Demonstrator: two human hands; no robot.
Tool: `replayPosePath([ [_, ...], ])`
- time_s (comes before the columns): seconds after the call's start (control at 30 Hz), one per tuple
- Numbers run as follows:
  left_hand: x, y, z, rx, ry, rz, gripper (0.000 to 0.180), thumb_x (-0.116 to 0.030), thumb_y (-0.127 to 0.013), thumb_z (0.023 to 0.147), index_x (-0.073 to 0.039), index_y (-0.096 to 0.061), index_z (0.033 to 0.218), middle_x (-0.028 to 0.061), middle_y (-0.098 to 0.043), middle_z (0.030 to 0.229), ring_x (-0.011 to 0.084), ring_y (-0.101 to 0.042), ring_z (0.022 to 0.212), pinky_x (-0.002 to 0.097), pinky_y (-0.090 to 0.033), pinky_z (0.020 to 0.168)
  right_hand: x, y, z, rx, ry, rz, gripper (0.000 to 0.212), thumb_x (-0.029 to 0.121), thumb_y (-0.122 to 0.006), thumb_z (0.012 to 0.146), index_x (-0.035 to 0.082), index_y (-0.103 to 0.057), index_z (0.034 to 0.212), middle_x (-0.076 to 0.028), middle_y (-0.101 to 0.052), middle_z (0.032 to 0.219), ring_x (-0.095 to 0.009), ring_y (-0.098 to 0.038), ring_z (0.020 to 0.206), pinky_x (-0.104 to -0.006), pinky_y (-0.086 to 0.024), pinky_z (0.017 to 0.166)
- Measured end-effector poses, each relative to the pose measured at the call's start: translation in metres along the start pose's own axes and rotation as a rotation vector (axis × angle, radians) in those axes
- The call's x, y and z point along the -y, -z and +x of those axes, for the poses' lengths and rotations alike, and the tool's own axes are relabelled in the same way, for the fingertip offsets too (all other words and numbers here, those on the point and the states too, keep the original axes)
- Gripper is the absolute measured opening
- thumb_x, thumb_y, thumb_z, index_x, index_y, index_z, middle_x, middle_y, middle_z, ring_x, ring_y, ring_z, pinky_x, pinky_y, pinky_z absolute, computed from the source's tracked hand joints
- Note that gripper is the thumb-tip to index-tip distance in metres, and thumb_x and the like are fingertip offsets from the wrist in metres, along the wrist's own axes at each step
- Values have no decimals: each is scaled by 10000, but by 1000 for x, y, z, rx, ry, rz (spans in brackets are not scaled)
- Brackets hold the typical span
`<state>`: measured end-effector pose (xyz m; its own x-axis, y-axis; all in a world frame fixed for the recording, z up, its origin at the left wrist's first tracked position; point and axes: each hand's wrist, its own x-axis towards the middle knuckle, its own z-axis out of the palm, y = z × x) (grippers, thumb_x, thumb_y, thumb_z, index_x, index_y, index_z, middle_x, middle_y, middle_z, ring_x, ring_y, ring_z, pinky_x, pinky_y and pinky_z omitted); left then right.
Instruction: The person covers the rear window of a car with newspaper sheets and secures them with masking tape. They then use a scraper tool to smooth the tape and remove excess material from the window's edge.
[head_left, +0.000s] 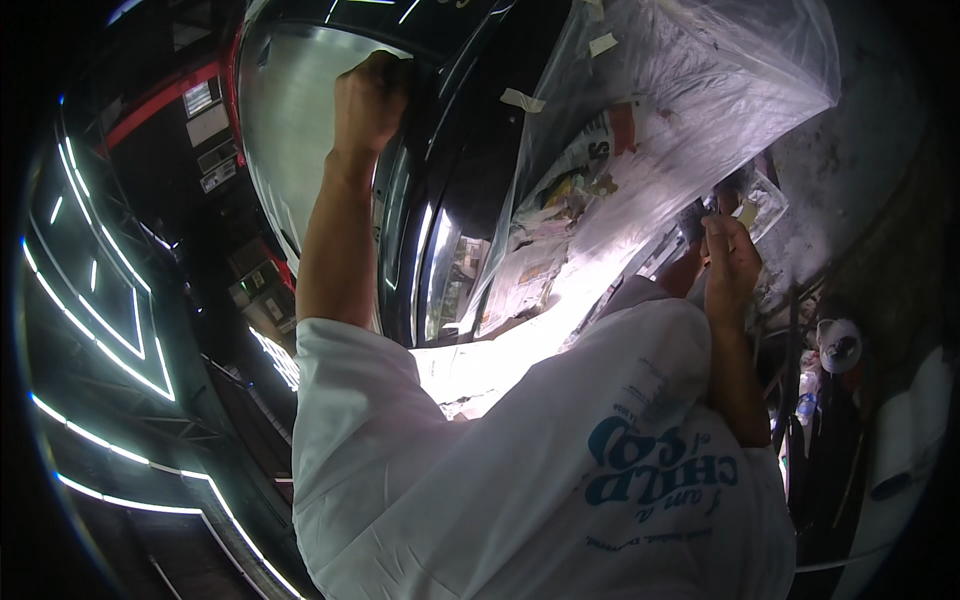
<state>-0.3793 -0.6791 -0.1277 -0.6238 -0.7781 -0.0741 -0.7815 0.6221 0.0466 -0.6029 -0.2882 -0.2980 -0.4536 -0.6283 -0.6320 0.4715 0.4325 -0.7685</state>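
Note:
My left hand [372, 105] is closed at the edge of a dark, glossy car body [465, 110], beside a pale, reflective window [300, 110]. Its fingers are in shadow, so what they grip is hidden. Off to the right, my right hand [732, 262] is closed in a pinch, thumb up. A small pale yellow piece [747, 213] shows at its fingertips; whether they hold it is unclear. Between the hands, clear plastic sheeting [690, 110] drapes over the car, fixed with short strips of pale tape [522, 100]. Printed paper [525, 275] lies beneath the sheeting.
Bright light glares off the sheeting near my body. A white, round-ended object [838, 345] is among dark clutter at the lower right. Red-framed shelving [165, 105] stands at the far left, with glowing light strips [120, 310] nearer. A rough grey surface [850, 200] lies to the right.

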Motion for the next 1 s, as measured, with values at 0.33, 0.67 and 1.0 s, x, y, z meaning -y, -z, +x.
replayPosePath([
  [0.33, 7, 0, -14, 13, 185, -77, 244, -221, -739, 934, 22, -730, 916, 207, -734, 791, 326, -744, 722, 385, -556, 678, -3, -3, -4, -11, 73, -63, 287, 278, -702, 970, -6, -734, 943, -89, -618, 882, -223, -571, 853, -363, -472, 813],
  [0.67, 8, 10, -6, 62, 39, -102, 183, -161, -700, 925, 19, -722, 902, 202, -726, 780, 339, -724, 685, 388, -551, 658, -6, -2, 0, -7, 124, -9, 257, 234, -701, 986, -20, -726, 952, -27, -588, 827, -114, -536, 717, -280, -452, 680],
  [1.0, 8, 0, -3, 7, -59, -86, 175, -147, -677, 933, 20, -698, 881, 212, -693, 748, 362, -693, 653, 412, -536, 628, 0, -7, -9, 30, 89, -23, 198, 181, -616, 1047, -1, -689, 1066, 10, -569, 813, -69, -499, 740, -240, -404, 676],
])
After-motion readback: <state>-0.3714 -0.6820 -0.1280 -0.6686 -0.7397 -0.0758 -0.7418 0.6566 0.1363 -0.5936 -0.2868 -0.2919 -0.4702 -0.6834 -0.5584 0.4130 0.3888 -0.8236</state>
